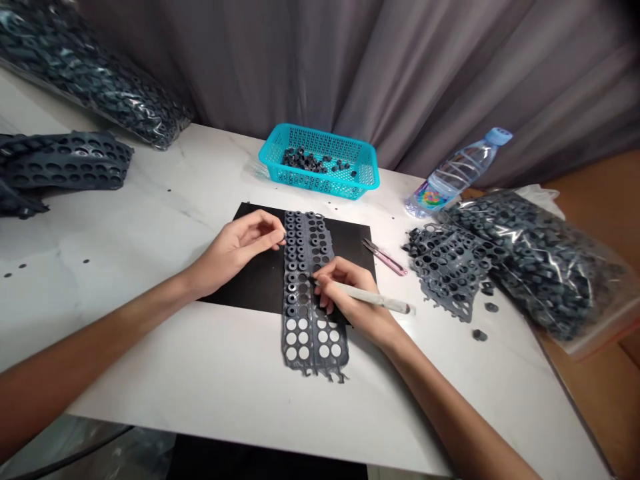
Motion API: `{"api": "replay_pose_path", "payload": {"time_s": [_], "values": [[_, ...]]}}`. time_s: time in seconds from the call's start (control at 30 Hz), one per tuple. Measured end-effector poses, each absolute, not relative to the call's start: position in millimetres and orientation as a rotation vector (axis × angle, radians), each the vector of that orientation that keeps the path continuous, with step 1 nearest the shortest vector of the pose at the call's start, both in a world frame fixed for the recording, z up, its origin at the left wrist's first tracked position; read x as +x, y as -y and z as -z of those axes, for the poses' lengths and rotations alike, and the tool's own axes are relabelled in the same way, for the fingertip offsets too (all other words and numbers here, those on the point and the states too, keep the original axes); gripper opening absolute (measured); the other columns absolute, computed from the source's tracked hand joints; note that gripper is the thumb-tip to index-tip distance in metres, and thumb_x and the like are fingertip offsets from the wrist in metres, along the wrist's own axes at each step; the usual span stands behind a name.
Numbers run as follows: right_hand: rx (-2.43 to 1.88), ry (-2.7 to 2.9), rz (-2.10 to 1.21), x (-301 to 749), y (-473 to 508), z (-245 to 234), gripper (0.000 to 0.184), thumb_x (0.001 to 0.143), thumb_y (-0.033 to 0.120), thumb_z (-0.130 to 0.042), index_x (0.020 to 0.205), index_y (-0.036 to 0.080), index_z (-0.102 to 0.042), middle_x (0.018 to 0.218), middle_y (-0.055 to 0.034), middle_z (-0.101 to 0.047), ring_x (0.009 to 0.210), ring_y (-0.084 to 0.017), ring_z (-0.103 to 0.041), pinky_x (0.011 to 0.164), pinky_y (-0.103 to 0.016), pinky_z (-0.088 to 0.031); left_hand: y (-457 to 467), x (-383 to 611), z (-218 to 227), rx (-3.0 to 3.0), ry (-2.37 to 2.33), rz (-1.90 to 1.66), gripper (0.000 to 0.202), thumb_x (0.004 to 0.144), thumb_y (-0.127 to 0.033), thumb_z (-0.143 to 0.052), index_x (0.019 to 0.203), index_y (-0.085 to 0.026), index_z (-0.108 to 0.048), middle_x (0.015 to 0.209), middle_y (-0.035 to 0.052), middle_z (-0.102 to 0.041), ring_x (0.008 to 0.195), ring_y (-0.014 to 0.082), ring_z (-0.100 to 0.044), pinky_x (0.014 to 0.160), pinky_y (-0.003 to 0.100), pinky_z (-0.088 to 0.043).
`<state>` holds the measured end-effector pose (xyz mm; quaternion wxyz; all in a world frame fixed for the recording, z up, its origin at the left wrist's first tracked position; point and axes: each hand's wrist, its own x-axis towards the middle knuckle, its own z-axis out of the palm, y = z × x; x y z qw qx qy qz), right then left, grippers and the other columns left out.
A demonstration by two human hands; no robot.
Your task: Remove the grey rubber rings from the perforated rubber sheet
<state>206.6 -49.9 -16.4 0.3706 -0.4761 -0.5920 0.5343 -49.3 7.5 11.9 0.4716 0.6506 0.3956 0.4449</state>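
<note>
Over to the far left, well apart from the left hand, I can see a folded dark perforated sheet point(75, 160) lying on the white desk point(150, 373), with a big clear bag point(110, 80) full of dark bits behind it. Then comes the left hand point(243, 243) itself, above a black mat point(250, 280), thumb and forefinger narrowed almost together at the strip's left edge. There's something small and dark at the tips, but I can't tell whether it is gripped.

Just right of that hand, between it and the other one, a grey perforated strip point(311, 357) runs lengthwise over the mat and past its near edge. Its upper holes carry dark rings; the nearest ones show white through. Beyond both hands sits a blue basket point(367, 187) with small dark parts point(303, 160) in it.

The right hand point(353, 290) is closed round a pale pen-like tool point(373, 297), its tip over the strip. Near that hand, to its right, are pink-handled snips point(387, 259); farther right, a tilted bottle point(453, 177), a ragged perforated piece point(450, 263) and another stuffed bag point(545, 260).
</note>
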Motion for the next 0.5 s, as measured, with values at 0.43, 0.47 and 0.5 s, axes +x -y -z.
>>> {"api": "replay_pose_path", "payload": {"time_s": [0.43,0.47,0.5], "values": [[-1.200,1.416,-1.426,210.5,45.2,20.7,0.006,0.095,0.022,-0.067,0.099,0.020,-0.065,0.082,-0.0008,-0.070,0.061,-0.013,-0.066,0.053,-0.023,-0.057,-4.1,-41.3,-6.8,1.056,-0.894,-0.792,0.016,0.102,-0.025,-0.072,0.113,-0.016,-0.079,0.121,0.0119,-0.078,0.106,0.0188,-0.072,0.098,0.032,-0.059],[-1.209,1.434,-1.426,211.3,46.3,19.7,0.005,0.094,0.021,-0.067,0.099,0.020,-0.065,0.081,-0.0007,-0.071,0.061,-0.014,-0.066,0.053,-0.023,-0.057,-3.8,-40.1,-6.7,1.045,-0.888,-0.782,0.015,0.102,-0.024,-0.071,0.110,-0.016,-0.080,0.120,0.0117,-0.078,0.105,0.0183,-0.072,0.097,0.031,-0.059],[-1.216,1.456,-1.427,212.2,47.6,18.3,0.005,0.094,0.020,-0.066,0.099,0.020,-0.065,0.081,-0.0007,-0.071,0.061,-0.014,-0.067,0.053,-0.023,-0.057,-3.5,-39.0,-6.6,1.035,-0.882,-0.773,0.013,0.102,-0.024,-0.072,0.108,-0.016,-0.080,0.119,0.0114,-0.078,0.104,0.0179,-0.072,0.095,0.030,-0.059]]}}
